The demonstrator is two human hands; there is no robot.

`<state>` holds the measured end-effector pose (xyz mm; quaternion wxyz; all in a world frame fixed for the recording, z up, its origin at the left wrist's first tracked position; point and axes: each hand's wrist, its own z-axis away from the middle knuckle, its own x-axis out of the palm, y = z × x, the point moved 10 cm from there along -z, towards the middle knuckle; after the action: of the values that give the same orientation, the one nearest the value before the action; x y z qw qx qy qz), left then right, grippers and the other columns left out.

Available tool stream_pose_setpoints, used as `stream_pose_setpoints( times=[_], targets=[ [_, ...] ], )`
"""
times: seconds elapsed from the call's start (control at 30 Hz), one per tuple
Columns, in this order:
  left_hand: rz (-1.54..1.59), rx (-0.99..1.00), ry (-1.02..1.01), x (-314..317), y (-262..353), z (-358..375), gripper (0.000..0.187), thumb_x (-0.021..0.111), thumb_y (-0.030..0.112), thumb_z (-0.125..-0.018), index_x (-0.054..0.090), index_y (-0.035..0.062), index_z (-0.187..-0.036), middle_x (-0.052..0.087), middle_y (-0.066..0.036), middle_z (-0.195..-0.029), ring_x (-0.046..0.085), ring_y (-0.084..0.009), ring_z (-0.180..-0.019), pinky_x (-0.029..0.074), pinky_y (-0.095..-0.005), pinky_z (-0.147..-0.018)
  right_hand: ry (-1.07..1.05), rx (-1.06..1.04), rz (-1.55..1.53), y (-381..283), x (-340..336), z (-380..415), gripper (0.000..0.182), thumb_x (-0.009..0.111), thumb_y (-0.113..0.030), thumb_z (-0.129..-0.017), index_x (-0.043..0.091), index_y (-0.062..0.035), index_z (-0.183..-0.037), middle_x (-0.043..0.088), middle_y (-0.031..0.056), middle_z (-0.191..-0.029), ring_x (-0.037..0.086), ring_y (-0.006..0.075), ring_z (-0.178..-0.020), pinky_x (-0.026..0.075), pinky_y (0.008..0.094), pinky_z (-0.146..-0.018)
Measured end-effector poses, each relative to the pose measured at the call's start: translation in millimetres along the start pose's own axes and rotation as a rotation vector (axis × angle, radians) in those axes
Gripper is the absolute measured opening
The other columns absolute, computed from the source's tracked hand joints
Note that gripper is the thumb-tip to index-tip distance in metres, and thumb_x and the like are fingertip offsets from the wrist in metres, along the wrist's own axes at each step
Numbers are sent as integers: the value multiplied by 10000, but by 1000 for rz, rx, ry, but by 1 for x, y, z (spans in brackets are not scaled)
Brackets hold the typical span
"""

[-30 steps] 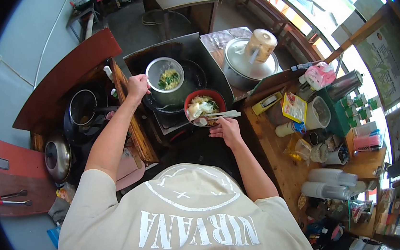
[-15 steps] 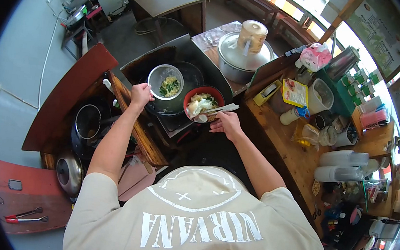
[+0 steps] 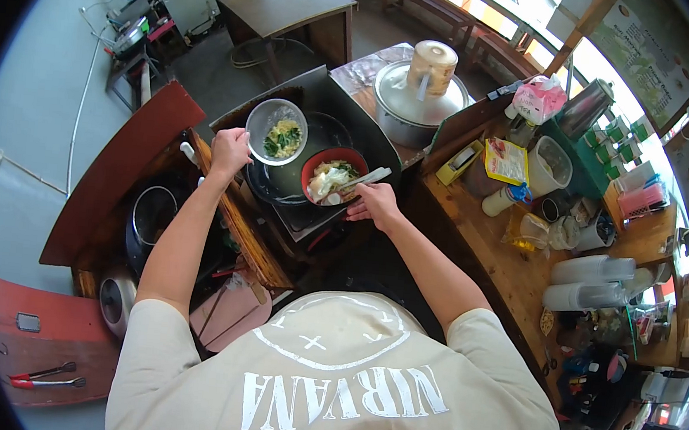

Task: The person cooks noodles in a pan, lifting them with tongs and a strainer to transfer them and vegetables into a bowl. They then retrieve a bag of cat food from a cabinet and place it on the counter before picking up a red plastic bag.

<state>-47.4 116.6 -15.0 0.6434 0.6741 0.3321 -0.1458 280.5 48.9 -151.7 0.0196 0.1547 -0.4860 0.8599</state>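
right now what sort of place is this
Probably a small street-food noodle stall: a dark wok on a burner, a red bowl of noodles, a lidded metal stockpot and stacked plastic cups on a wooden counter.

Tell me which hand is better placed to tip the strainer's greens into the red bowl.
Left, probably. The left hand already grips the handle of the strainer with greens, held over the dark pan just beside the red bowl. The right hand is busy holding the bowl's rim and a pale utensil.

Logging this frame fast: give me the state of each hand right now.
Left hand: closed on the handle of the strainer with greens, over the dark pot.
Right hand: holding the red bowl at its rim.
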Motion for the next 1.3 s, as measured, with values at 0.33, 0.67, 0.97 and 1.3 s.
stream_pose_setpoints(
  times=[0.33, 0.67, 0.97, 1.3],
  targets=[
    [-593, 996, 88, 32, 147, 112, 414, 554, 64, -808, 604, -21, -1210, 659, -144, -799, 641, -244, -649, 513, -331, -606, -39, -79, 11, -50, 36, -6, 298, 586, -148, -844, 588, 128, -955, 637, 221, -743, 663, 281, -590, 594, 381, -526],
    [-677, 1324, 234, 15, 172, 142, 482, 584, 75, -753, 596, -33, -1222, 636, -104, -875, 560, -179, -614, 505, -332, -754, -32, -146, -42, -75, 21, 7, 289, 601, -136, -824, 599, 142, -907, 635, 232, -712, 666, 297, -575, 599, 389, -511],
    [-646, 1348, 255, 10, 170, 149, 498, 595, 76, -745, 600, -10, -1235, 665, -125, -930, 575, -172, -610, 512, -380, -820, -37, -138, -115, -77, -3, 22, 263, 601, -134, -827, 581, 120, -887, 634, 225, -729, 659, 283, -579, 598, 386, -525],
    [-612, 1292, 185, 26, 166, 157, 482, 612, 30, -732, 634, 14, -1214, 690, -145, -946, 618, -200, -619, 521, -386, -801, 46, -124, -174, -57, -35, 38, 244, 579, -144, -858, 587, 91, -924, 637, 200, -754, 660, 264, -615, 596, 386, -579]
  ],
)
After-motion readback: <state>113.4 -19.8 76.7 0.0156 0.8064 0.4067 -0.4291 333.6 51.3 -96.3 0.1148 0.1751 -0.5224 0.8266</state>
